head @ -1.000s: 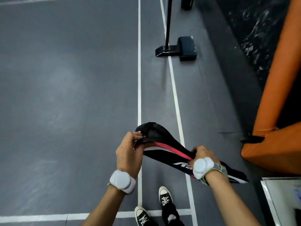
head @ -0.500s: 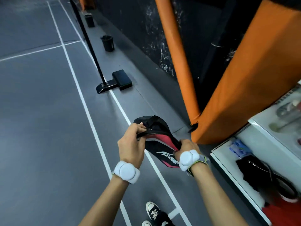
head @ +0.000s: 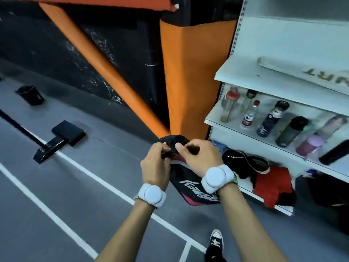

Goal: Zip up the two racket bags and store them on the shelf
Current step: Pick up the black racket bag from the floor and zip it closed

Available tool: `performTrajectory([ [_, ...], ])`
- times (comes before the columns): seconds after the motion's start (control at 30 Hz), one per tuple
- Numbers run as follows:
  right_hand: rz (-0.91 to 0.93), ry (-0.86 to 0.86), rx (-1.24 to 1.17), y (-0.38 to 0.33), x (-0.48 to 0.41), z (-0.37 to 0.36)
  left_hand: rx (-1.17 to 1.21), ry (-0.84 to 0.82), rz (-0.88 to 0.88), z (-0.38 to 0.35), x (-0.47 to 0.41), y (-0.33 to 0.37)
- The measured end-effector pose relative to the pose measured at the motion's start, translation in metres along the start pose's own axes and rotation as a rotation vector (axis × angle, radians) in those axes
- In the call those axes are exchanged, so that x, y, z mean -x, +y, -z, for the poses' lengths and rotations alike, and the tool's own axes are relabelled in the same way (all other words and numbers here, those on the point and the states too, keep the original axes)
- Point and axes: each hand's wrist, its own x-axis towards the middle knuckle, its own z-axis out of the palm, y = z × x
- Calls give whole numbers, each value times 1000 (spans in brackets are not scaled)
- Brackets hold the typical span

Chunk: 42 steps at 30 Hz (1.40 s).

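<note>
Here, racket bag [head: 190,183] pinched between both hands

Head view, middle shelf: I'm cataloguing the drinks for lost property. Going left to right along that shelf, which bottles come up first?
Clear bottle with a pink cap → small clear bottle with a red cap → dark blue bottle with a black top → dark green bottle with a black lid → pink and lilac bottle.

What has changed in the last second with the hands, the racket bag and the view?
The right hand moved from the bag's lower part up to its black top end, next to the left hand. The view turned right from the open court to the white shelf with bottles. The racket bag stays in both hands; the left hand kept its grip.
</note>
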Motion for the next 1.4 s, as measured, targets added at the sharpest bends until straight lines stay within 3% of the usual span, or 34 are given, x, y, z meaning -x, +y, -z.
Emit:
performTrajectory([
  [0.13, -72, 131, -68, 55, -31, 75, 28, -137, -81, -84, -14, 57],
  [0.3, -163, 70, -101, 75, -56, 107, 34, -160, -95, -124, -15, 81],
  [0.43, -277, 151, -134, 112, -91, 156, 16, -220, -202, -187, -31, 122],
  [0.67, -295, 351, -89, 161, -125, 215, -5, -240, -352, -264, -49, 169],
  [1.1, -429, 705, -140, 179, -155, 242, -74, -295, -567, -298, -94, 216],
  [1.4, -566, 700, -218, 192, -175, 230, 48, -239, -560, -276, -139, 210],
])
